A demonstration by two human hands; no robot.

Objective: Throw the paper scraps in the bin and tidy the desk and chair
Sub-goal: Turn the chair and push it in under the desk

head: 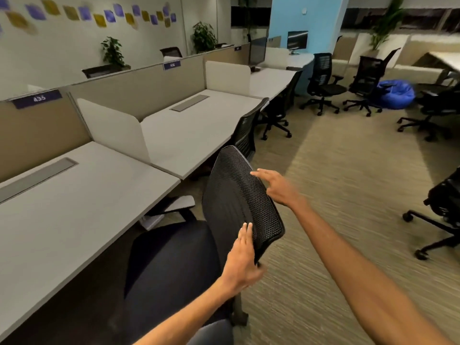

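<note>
A black office chair stands in front of me, its mesh backrest turned toward me and its dark seat facing the white desk on the left. My left hand lies flat against the lower near edge of the backrest, fingers straight and together. My right hand rests on the far right edge of the backrest with fingers spread. Neither hand closes around the frame. I see no paper scraps and no bin.
A second desk with white dividers continues the row, with another chair tucked under it. Several black chairs and a blue beanbag stand on the carpet to the right. One more chair is at the right edge.
</note>
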